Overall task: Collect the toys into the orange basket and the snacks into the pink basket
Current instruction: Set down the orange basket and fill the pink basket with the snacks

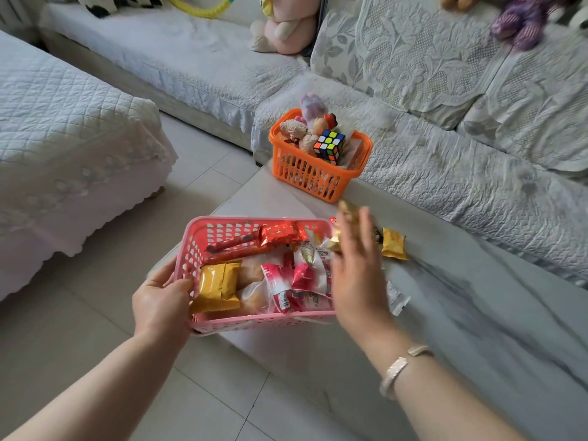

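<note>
The pink basket point(203, 230) sits at the near left corner of the low table point(477, 313) and holds several snack packets, among them a yellow one point(219, 286) and a red foil one point(280, 233). My left hand point(159, 303) grips its left wall. Over the basket's right edge, my right hand point(356, 268) holds a gold snack packet point(345, 207), blurred by motion. The orange basket point(315, 173) stands at the table's far corner with plush toys and a puzzle cube point(329, 146) in it.
A yellow packet point(394, 243) and a white packet point(396, 300) lie on the table right of the pink basket. A quilted sofa wraps around behind, with a pink plush point(286, 27) and a purple plush point(521, 23). A covered seat point(63, 138) stands to the left across tiled floor.
</note>
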Motion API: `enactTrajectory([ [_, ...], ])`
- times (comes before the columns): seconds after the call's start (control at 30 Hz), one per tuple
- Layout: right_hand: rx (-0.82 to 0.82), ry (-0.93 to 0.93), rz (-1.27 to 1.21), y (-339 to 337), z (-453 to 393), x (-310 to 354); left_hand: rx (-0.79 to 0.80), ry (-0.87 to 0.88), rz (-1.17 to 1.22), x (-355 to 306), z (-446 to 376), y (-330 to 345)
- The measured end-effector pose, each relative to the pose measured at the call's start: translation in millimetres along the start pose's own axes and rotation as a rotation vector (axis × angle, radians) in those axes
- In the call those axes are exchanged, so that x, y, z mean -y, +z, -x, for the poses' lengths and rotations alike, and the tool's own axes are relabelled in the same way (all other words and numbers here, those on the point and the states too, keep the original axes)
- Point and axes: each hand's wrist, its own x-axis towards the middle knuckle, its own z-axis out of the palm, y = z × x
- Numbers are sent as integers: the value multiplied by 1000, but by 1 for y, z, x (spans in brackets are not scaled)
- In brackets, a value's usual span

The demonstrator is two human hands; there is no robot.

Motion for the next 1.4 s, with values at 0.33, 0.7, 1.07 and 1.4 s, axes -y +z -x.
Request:
enactTrajectory([
  [0.33, 551, -292, 313, 55, -14, 58, 55, -27, 1, 4, 11, 26],
  [0.7, 33, 35, 68, -4, -45, -31, 74, -38, -21, 6, 12, 48],
  [1.07, 561, 478, 353, 3, 17, -190, 56, -58, -78, 14, 0, 60],
  [1.4, 717, 501, 377, 32, 29, -212, 45, -45, -55, 19, -6, 64],
])
